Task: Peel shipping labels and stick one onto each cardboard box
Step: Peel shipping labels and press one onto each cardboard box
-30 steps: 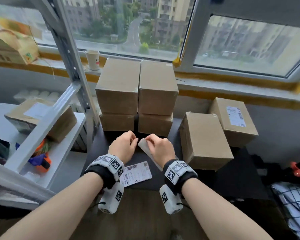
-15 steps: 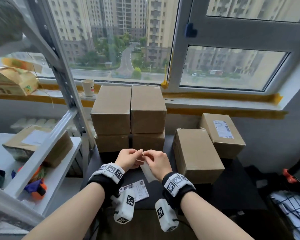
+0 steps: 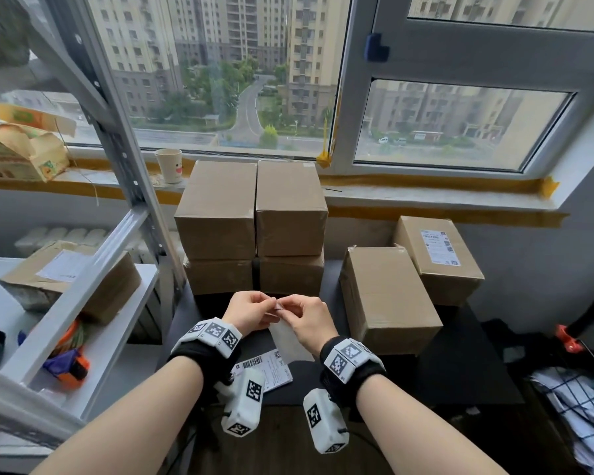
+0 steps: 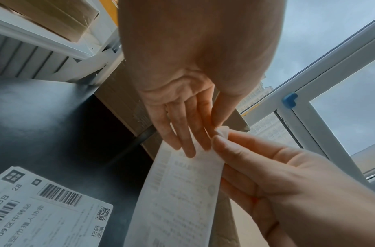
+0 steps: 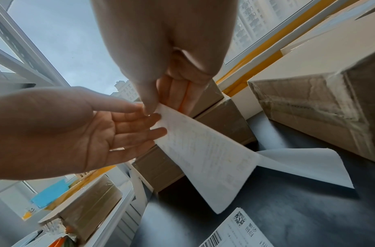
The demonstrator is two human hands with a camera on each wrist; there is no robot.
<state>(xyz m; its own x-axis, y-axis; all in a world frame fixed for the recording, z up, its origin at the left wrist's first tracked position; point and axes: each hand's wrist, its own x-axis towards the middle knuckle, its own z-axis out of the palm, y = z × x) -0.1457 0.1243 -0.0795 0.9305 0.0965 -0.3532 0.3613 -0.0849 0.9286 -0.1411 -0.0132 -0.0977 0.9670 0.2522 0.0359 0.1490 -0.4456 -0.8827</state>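
Both hands meet over the black table (image 3: 460,365), in front of a stack of plain cardboard boxes (image 3: 254,228). My left hand (image 3: 271,303) and right hand (image 3: 285,307) each pinch the top corner of a white shipping label (image 3: 287,341) that hangs down between them. In the left wrist view the left thumb and forefinger close on the label (image 4: 182,192) while the other fingers (image 4: 182,133) lie straight on its printed face. In the right wrist view the right thumb (image 5: 148,100) presses the label (image 5: 203,150), and a plain white flap (image 5: 309,163) spreads from its lower end.
More printed labels (image 3: 264,368) lie on the table under my left wrist. A plain box (image 3: 388,299) stands to the right, and behind it a box with a label on it (image 3: 439,258). A metal shelf (image 3: 93,269) with another box (image 3: 66,282) stands on the left.
My head has tilted up, so more window shows. The hands have come together at the label's top corner, and the left hand now pinches it too.
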